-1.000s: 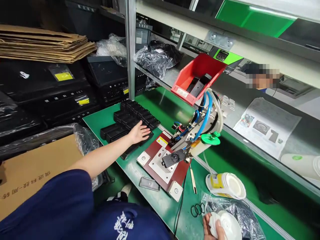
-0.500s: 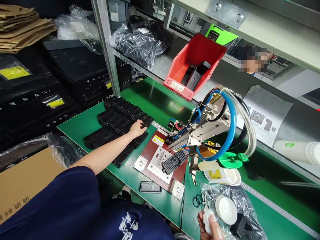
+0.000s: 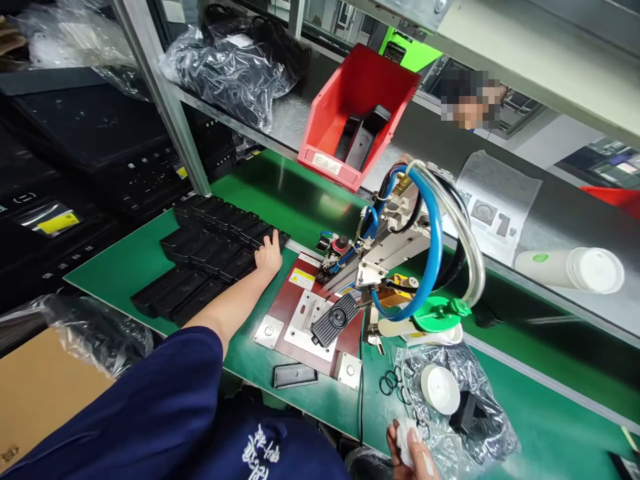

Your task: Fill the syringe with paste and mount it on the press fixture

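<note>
My left hand (image 3: 269,256) rests on the right end of the rows of black plastic housings (image 3: 215,243), its fingers apart on their tops. At the bottom right my right hand (image 3: 411,453) is closed round a crumpled white cloth (image 3: 405,440). Between the hands, a ribbed black part (image 3: 336,319) sits on the metal fixture of the press (image 3: 395,247). One black housing (image 3: 295,375) lies alone near the front edge of the green table.
A red bin (image 3: 357,120) holding black parts stands on the shelf. Black rings (image 3: 387,382), a white round container (image 3: 440,389) and clear plastic bags lie right of the fixture. A person is at the back, partly blurred.
The view has shifted, so most things appear further left. My left hand has turned, its fingers now spread over the housings. My right hand still holds the cloth.
</note>
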{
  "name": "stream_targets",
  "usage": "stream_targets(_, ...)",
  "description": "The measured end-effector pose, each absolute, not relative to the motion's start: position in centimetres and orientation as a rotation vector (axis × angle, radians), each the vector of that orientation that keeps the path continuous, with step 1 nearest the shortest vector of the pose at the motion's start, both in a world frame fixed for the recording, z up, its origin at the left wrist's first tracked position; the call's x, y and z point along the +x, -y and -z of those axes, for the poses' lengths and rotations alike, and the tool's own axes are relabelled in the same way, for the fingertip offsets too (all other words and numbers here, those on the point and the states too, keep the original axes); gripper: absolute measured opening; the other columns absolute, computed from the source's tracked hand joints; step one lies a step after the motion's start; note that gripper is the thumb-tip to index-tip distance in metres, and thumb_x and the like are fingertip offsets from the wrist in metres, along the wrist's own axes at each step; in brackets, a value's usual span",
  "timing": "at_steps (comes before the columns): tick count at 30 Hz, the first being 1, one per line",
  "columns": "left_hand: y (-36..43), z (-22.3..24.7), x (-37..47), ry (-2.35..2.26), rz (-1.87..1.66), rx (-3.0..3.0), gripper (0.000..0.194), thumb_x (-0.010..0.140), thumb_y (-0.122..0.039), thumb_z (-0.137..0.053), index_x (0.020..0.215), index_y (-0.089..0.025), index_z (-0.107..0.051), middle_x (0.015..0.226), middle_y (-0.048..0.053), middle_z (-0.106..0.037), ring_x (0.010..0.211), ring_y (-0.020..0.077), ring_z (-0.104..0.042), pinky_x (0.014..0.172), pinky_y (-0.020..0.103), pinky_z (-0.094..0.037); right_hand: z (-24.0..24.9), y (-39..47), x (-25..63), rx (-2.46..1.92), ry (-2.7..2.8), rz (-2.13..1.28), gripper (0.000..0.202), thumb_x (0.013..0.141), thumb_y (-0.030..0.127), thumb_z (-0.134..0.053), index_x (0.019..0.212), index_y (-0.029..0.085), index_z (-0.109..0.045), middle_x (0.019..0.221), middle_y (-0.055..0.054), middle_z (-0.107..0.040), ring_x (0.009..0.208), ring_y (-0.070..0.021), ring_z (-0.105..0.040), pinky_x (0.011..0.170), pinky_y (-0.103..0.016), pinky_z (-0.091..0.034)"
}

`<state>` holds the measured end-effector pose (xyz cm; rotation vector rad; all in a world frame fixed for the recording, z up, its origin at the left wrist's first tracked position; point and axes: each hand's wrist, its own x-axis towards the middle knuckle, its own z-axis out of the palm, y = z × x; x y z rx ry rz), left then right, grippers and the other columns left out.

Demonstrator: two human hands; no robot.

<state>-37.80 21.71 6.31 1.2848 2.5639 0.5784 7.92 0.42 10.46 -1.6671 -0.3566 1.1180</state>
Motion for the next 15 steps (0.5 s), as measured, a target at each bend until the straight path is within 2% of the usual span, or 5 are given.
stream_targets(3, -21.6, -7.0, -37.6, -2.512, -0.653, 1.289, 0.084, 0.077, -0.017, -0.064, 0.151, -0.021, -0.022, 0.129, 0.025, -0.045, 0.104, 0.0434, -0.062, 0.087, 0.055, -0.049, -11.8, 0.3, 6.2, -1.613, 0.284, -1.119, 0.040, 0.047, 0.037, -0.088, 0.075, 0.016, -0.068, 0.081, -0.004, -0.073, 0.074, -0.0215, -0.070, 0.073, -0.036, -0.062)
stream_targets(6, -21.8, -7.7, -37.7, -2.524, -0.756, 1.189, 0.095, 0.073, -0.020, -0.071, 0.151, -0.024, -0.018, 0.132, 0.024, -0.042, 0.106, 0.0426, -0.062, 0.089, 0.055, -0.050, -12.9, 0.6, 5.0, -1.544, 0.237, -1.130, 0.040, 0.048, 0.036, -0.088, 0.077, 0.016, -0.070, 0.082, -0.002, -0.073, 0.072, -0.0190, -0.070, 0.074, -0.033, -0.061)
stream_targets(10, -23.2, -8.8, -38.2, -2.502, -0.873, 1.044, 0.109, 0.067, -0.026, -0.078, 0.152, -0.027, -0.009, 0.134, 0.019, -0.040, 0.105, 0.0408, -0.062, 0.091, 0.058, -0.050, -13.0, 0.7, 4.7, -1.542, 0.229, -1.111, 0.039, 0.051, 0.040, -0.087, 0.078, 0.016, -0.071, 0.083, -0.003, -0.074, 0.072, -0.0195, -0.070, 0.075, -0.033, -0.061)
stream_targets(15, -25.6, -10.5, -38.3, -2.474, -0.945, 0.982, 0.116, 0.065, -0.025, -0.081, 0.153, -0.027, -0.006, 0.134, 0.020, -0.040, 0.108, 0.0394, -0.062, 0.096, 0.056, -0.048, -11.4, 1.9, 6.0, -1.583, 0.181, -1.077, 0.043, 0.046, 0.041, -0.089, 0.077, 0.017, -0.071, 0.083, -0.004, -0.075, 0.075, -0.0222, -0.071, 0.074, -0.034, -0.062)
